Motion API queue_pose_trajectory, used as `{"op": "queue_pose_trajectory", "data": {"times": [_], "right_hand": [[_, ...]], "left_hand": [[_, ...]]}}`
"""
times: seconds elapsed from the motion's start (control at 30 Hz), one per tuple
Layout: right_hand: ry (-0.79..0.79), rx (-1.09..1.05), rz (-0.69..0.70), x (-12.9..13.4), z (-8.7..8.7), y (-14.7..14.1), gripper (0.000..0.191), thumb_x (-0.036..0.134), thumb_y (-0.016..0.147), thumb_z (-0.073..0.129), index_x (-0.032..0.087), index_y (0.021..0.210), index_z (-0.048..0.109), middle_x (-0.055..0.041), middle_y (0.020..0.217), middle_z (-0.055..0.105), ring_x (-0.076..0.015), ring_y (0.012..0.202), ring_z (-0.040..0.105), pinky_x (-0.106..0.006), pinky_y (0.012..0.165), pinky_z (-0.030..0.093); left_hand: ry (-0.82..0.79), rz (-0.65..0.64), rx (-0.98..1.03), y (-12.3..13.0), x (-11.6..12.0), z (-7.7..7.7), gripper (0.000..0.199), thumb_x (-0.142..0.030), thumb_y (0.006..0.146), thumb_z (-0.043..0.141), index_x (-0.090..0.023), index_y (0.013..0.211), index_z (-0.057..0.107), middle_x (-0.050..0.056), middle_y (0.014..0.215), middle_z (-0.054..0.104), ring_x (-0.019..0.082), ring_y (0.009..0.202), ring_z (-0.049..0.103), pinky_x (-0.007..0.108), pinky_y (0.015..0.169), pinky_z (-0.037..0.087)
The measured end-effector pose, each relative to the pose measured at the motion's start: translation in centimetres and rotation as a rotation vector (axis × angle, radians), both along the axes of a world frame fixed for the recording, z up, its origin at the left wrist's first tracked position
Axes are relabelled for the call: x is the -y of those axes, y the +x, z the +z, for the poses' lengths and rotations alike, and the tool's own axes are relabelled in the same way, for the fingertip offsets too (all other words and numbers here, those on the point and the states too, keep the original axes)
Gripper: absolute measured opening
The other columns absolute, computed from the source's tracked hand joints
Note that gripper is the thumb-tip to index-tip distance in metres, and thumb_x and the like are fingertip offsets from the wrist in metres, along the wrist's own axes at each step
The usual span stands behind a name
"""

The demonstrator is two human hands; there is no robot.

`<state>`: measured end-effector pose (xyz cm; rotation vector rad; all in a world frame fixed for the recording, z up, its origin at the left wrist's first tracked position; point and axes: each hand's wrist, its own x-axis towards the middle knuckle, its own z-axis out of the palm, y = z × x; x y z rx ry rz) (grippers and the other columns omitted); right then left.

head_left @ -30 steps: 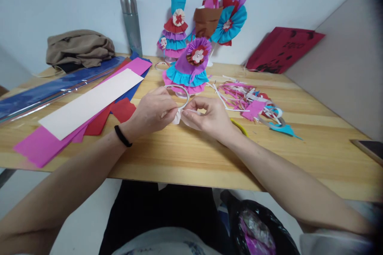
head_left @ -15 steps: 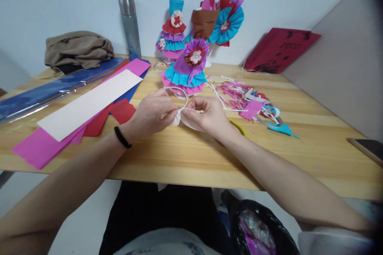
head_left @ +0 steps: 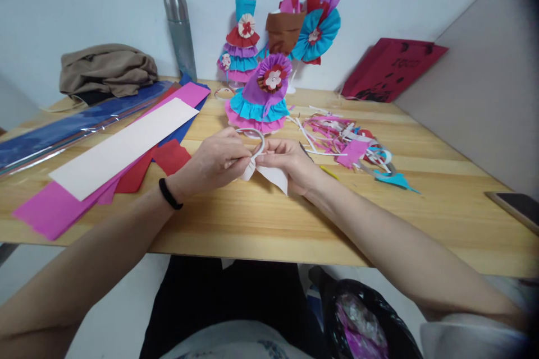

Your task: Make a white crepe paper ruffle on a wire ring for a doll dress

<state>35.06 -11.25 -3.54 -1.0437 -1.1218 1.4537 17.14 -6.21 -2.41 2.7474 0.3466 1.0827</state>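
Note:
My left hand (head_left: 217, 161) is closed, its thumb and fingers pinching the gathered end of a white paper strip (head_left: 274, 176). A thin pale ring (head_left: 262, 139) rises from the same pinch, and I cannot tell whether it is tape or a strip of paper. Close beside it, my right hand (head_left: 295, 164) is closed on the upper edge of the strip, whose loose end hangs below the fingers. Just beyond both hands stands a small purple, blue and pink paper dress (head_left: 263, 101) with a purple rosette.
Coloured paper sheets (head_left: 126, 146) lie at left with a red piece (head_left: 172, 156). Paper scraps (head_left: 337, 134) and a partly hidden yellow thing (head_left: 329, 173) are at right. Behind stand a flask (head_left: 181, 33), dressed stands (head_left: 244, 45) and a red bag (head_left: 391, 70). A phone (head_left: 516, 207) lies far right.
The white strip's free end has swung down and now shows below my right hand. My right hand has turned slightly and covers more of the yellow thing.

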Motion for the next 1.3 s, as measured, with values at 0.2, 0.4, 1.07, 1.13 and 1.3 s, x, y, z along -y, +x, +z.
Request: {"op": "queue_pose_trajectory", "data": {"times": [0.2,0.4,1.07,1.13,1.3], "right_hand": [[0.032,0.043,-0.013,0.1,-0.2,-0.1,0.017,0.03,0.064,0.074,0.019,0.066,0.062,0.0004,0.061,0.062,-0.0129,0.053,0.054,-0.028,0.053,0.041],[0.032,0.068,0.004,0.1,-0.1,0.1,0.017,0.033,0.068,0.072,0.019,0.068,0.061,-0.0021,0.064,0.063,-0.0162,0.059,0.058,-0.032,0.06,0.045],[0.095,0.34,-0.104,0.6,1.5,0.5,0.019,0.028,0.059,0.081,0.018,0.064,0.066,0.0012,0.059,0.059,-0.0101,0.053,0.047,-0.026,0.052,0.031],[0.151,0.397,-0.102,0.5,1.9,0.9,0.015,0.026,0.061,0.079,0.02,0.062,0.066,0.0013,0.057,0.057,-0.0103,0.051,0.045,-0.027,0.051,0.03],[0.193,0.282,-0.024,0.4,2.5,1.9,0.014,0.027,0.063,0.08,0.021,0.063,0.067,-0.0009,0.062,0.062,-0.0135,0.057,0.054,-0.029,0.056,0.042]], "left_hand": [[-0.108,0.039,0.006,-0.3,-0.2,-0.2,0.025,-0.019,0.087,0.055,-0.017,0.065,0.066,0.004,0.065,0.064,0.017,0.072,0.056,0.03,0.066,0.047],[-0.262,-0.041,-0.006,-0.8,-0.9,-0.3,0.027,-0.03,0.09,0.054,-0.017,0.075,0.071,0.006,0.074,0.069,0.019,0.078,0.061,0.033,0.071,0.05],[-0.403,0.112,0.033,-0.9,-0.3,0.6,0.026,-0.023,0.085,0.053,-0.016,0.062,0.065,0.002,0.061,0.062,0.013,0.065,0.054,0.025,0.062,0.044],[-0.384,0.117,0.028,-1.1,-0.5,0.8,0.025,-0.023,0.085,0.054,-0.015,0.063,0.064,0.002,0.061,0.061,0.012,0.064,0.054,0.025,0.06,0.043],[-0.373,0.079,-0.017,-1.3,-0.9,0.9,0.025,-0.027,0.085,0.054,-0.014,0.067,0.066,0.002,0.064,0.061,0.012,0.064,0.055,0.024,0.06,0.042]]}}
